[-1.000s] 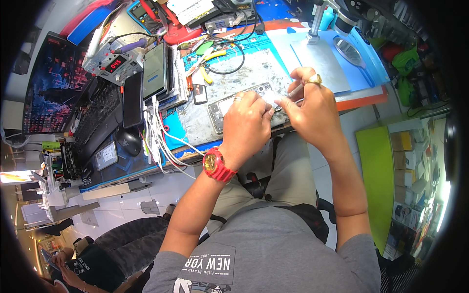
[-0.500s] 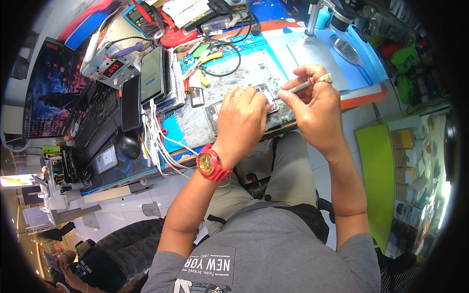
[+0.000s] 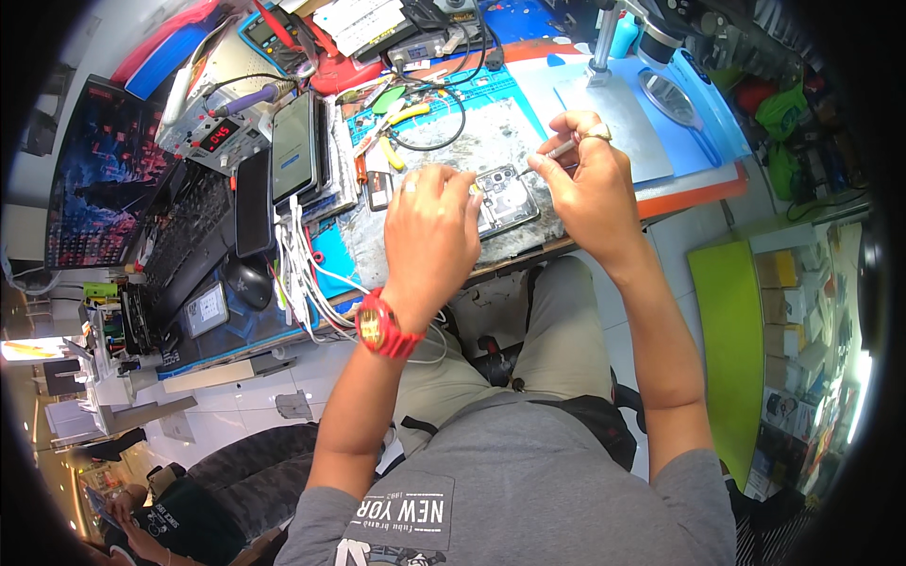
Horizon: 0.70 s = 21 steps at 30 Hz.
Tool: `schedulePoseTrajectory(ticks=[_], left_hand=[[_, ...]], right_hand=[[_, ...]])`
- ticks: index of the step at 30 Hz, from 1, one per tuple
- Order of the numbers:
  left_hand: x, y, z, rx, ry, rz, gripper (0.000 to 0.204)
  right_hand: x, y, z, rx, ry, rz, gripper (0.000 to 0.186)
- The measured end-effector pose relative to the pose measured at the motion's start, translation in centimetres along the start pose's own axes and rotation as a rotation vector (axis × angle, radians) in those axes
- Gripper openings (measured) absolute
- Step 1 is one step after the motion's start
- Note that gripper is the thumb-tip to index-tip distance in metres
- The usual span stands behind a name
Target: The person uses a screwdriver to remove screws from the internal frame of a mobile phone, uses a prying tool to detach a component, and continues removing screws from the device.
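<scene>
An opened smartphone (image 3: pixel 510 200) lies on the worn grey work mat, its camera lenses and inner parts bare. Its left portion is hidden beneath my left hand (image 3: pixel 432 222), whose fingers are bent with the tips by the phone's inside. What those fingertips hold, if anything, I cannot make out. My right hand (image 3: pixel 593 193) is closed around a slim silver screwdriver (image 3: pixel 563 149), just right of the phone. The tool's thin tip points at the camera end; whether it touches is too small to tell.
Yellow-handled pliers (image 3: pixel 391 151) and a black cable (image 3: pixel 462 118) lie behind the phone. White cables (image 3: pixel 297 274) hang over the edge at left, near a mouse (image 3: pixel 247 278) and keyboard. A microscope stand (image 3: pixel 597 71) and an oval mirror-like piece (image 3: pixel 668 97) are at right.
My left hand has slid left, uncovering the phone's camera end and middle. My right hand has shifted slightly left and up, still holding the screwdriver.
</scene>
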State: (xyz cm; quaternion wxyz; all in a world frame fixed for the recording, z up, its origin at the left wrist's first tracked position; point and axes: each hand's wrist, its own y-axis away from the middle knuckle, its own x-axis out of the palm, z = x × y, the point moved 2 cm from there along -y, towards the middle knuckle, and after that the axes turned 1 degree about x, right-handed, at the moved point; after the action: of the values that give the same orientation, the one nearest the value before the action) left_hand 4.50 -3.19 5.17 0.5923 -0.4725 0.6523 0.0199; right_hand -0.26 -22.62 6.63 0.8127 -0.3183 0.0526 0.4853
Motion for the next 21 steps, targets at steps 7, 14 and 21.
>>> schedulePoseTrajectory(ticks=[7, 14, 21], left_hand=[[0.2, 2.5, -0.1, -0.049, 0.032, 0.028, 0.008], [0.1, 2.6, -0.1, -0.067, 0.037, 0.012, 0.007], [0.1, 2.6, -0.1, -0.060, 0.030, 0.010, 0.007]], right_hand=[[0.1, -0.2, 0.2, 0.006, -0.022, -0.023, 0.029], [0.4, -0.4, 0.5, 0.009, 0.040, -0.017, 0.029], [0.4, -0.6, 0.9, -0.156, 0.312, 0.083, 0.023]])
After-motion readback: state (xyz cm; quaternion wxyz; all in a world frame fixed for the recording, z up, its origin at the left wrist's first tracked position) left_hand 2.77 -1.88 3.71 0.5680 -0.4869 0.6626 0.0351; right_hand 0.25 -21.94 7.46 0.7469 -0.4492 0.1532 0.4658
